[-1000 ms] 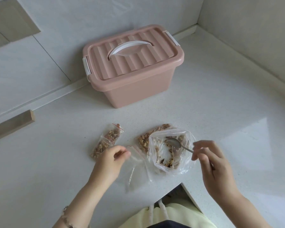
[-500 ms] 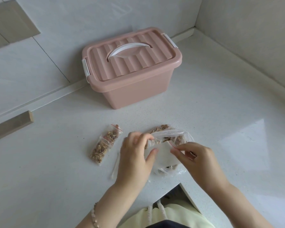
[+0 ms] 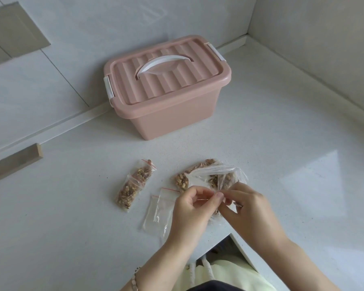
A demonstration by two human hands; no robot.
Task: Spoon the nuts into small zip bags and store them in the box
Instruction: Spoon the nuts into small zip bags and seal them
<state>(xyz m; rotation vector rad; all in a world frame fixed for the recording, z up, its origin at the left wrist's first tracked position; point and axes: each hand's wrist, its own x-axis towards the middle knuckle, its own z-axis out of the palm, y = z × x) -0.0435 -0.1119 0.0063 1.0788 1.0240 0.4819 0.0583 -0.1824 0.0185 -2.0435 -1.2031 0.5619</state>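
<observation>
Surface: white speckled table (image 3: 282, 143), tiled corner.
Box: closed pink plastic box (image 3: 168, 95), rear.
Nuts: large clear plastic bag (image 3: 200, 177), beyond hands.
Fingers: left hand (image 3: 189, 208), right hand (image 3: 248, 208) pinching small clear zip bag (image 3: 204, 199) together.

Left hand (image 3: 189, 206) and right hand (image 3: 247, 208) meet fingertips, both pinching one zip bag (image 3: 203, 199).

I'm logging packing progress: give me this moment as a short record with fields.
box: pink box, lid on
inside box: hidden
filled: two filled zip bags on the counter, left of the nut bag
spare: empty zip bags flat by the left hand
hands: left hand and right hand both pinch one small zip bag
</observation>
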